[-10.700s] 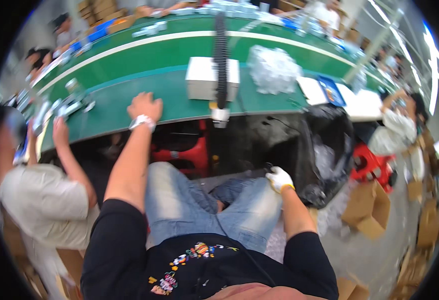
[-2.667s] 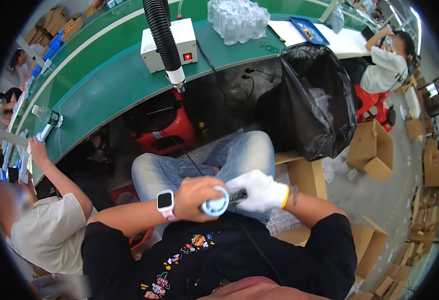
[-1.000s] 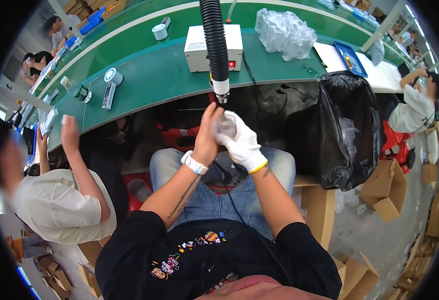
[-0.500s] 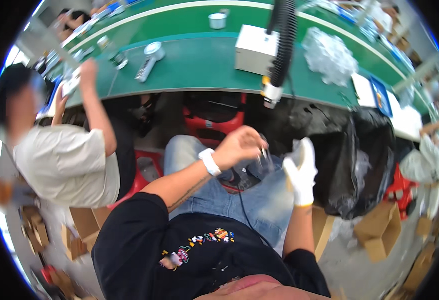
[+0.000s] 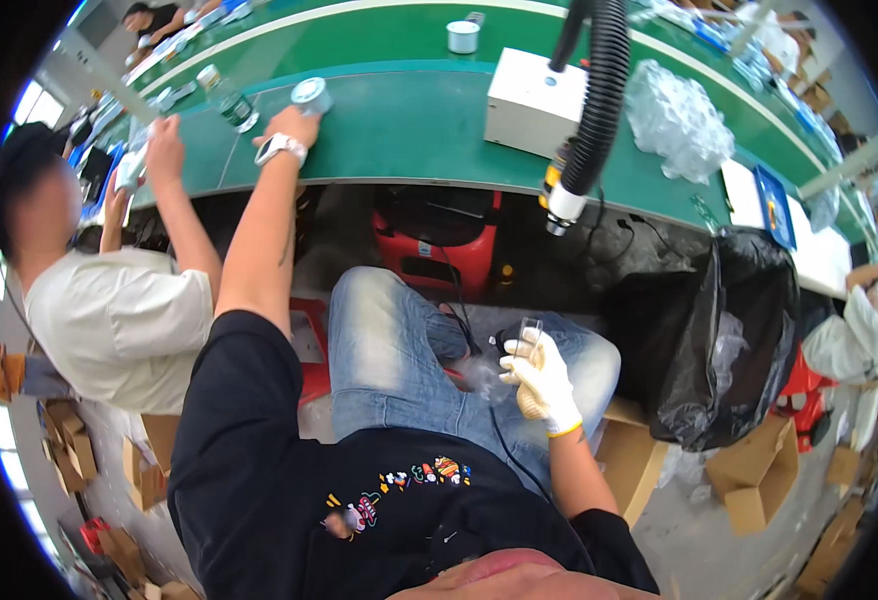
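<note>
My bare left hand [image 5: 293,127], with a white watch at the wrist, reaches out over the green bench. Its fingers are closed around the handle of a white handheld device with a round head [image 5: 311,95], and most of the handle is hidden beneath them. In a white knitted glove, my right hand [image 5: 542,384] is raised over my lap. Between its thumb and fingers it pinches a small clear plastic piece [image 5: 530,332], whose exact kind I cannot make out. Crumpled clear plastic [image 5: 487,376] shows beside the gloved fingers.
On the bench [image 5: 399,125] are a clear bottle [image 5: 229,100], a white box [image 5: 534,100] under a black flexible hose [image 5: 604,100], and bunched plastic bags [image 5: 677,120]. A black bin bag [image 5: 694,340] stands at right. A co-worker [image 5: 119,320] sits at left.
My left hand has moved from above my lap to the bench and closed on the white device. My gloved right hand has come inward and now holds the clear piece.
</note>
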`<state>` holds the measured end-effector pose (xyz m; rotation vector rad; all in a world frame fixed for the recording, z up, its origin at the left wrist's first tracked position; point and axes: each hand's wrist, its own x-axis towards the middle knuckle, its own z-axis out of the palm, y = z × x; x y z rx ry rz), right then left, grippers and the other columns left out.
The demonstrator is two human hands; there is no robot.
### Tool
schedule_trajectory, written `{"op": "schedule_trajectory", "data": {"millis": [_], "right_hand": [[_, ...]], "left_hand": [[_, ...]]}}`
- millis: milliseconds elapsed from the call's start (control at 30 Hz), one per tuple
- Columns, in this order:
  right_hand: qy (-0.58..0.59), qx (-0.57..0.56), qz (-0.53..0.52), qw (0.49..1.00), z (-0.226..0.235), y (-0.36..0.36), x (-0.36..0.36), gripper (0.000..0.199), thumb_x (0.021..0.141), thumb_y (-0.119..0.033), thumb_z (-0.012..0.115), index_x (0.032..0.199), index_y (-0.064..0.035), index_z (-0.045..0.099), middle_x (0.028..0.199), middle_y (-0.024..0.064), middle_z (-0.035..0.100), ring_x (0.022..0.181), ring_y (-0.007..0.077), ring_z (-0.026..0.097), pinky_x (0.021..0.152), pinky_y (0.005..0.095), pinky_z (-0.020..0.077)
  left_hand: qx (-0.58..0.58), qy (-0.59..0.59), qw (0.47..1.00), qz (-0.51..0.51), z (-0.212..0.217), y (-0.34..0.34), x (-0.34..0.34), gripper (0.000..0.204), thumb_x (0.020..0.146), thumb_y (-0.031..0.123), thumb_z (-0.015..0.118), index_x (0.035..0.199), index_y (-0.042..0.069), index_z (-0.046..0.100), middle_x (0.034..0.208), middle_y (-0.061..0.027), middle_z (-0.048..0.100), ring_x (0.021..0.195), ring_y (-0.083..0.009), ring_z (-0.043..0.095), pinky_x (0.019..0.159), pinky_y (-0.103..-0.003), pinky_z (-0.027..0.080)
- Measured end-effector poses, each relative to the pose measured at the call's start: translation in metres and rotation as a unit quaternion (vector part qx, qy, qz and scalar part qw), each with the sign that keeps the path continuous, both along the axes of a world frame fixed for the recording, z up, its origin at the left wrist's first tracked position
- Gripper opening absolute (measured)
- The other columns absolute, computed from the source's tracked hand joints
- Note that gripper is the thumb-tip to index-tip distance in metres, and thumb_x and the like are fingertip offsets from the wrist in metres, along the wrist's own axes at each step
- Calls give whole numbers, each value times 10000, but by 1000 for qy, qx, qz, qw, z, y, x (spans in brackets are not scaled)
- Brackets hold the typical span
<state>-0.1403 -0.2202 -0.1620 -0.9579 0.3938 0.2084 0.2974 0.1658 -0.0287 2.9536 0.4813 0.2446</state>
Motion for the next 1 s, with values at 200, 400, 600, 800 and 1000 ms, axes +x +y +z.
{"op": "schedule_trajectory", "data": {"millis": [200, 400, 600, 800, 1000], "right_hand": [[-122, -513, -92, 844, 25, 1, 19, 633, 868, -180, 819, 1419, -56, 531, 1171, 135, 683, 1031, 268, 696, 876, 396, 580], [-214, -641, -142, 724, 35, 1, 34, 666, 822, -220, 861, 1391, -42, 567, 1148, 151, 706, 987, 295, 723, 878, 391, 587], [-85, -462, -37, 882, 47, -2, 15, 673, 810, -193, 879, 1393, -36, 583, 1145, 121, 729, 1009, 205, 717, 909, 343, 579], [-91, -386, 15, 918, 36, 12, -3, 687, 801, -149, 890, 1403, -27, 583, 1148, 84, 722, 1007, 150, 692, 907, 320, 571], [-203, -358, -70, 909, 53, 6, -8, 738, 762, -133, 908, 1416, -10, 590, 1187, 147, 724, 1083, 221, 715, 953, 352, 570]], "left_hand": [[-757, -145, 615, -167, -37, -78, -115, 330, 1080, 315, 565, 1295, 71, 621, 1264, -129, 695, 1171, -367, 670, 1033, -550, 522], [-937, 236, 217, -138, -62, -227, -235, 291, 1084, 314, 561, 1274, 99, 609, 1354, -115, 653, 1294, -343, 603, 1089, -603, 477], [-898, 235, 348, -132, -50, -254, -272, 320, 1088, 301, 566, 1336, 99, 556, 1398, -130, 645, 1353, -367, 575, 1112, -590, 470], [-808, 179, 489, -275, -63, -225, -315, 509, 1032, 271, 692, 1418, 39, 456, 1467, -202, 589, 1368, -302, 575, 1088, -460, 498], [-748, 177, 524, -366, -20, -217, -331, 702, 940, 314, 812, 1454, 9, 445, 1506, -223, 555, 1371, -287, 571, 1119, -425, 467]]}}
